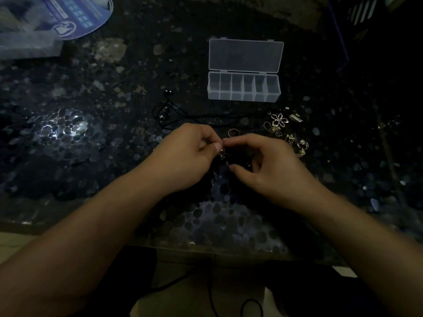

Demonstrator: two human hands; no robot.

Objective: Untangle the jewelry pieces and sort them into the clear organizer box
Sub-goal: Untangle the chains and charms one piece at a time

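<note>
Your left hand (192,154) is curled, thumb and forefinger pinching a small gold piece (221,154) just above the desk (68,133). Your right hand (265,165) is curled too, fingertips meeting the left at the same spot; it looks to grip the dark cord running off that piece, but light is poor and I cannot tell for certain.

Just beyond the hands: a gold ring (233,133) lying loose. Further back, a black cord (183,115) sprawls in loops toward the left, seemingly joined to what you hold.

To your right, a cluster of gold jewelry (286,131) lies heaped together: a flower pendant (279,120), thin chain, earrings. Some look entangled.

Behind that, the clear organizer box (244,88) sits open, lid folded back flat. Six compartments; all look empty.

Judgement: early stage. Nothing sorted yet. You seem to be on the first knot, cord against gold piece. Left to do: free this one, work through the cluster, then drop every piece into a compartment.

At far left, a blue-printed plastic bag (57,17).
</note>
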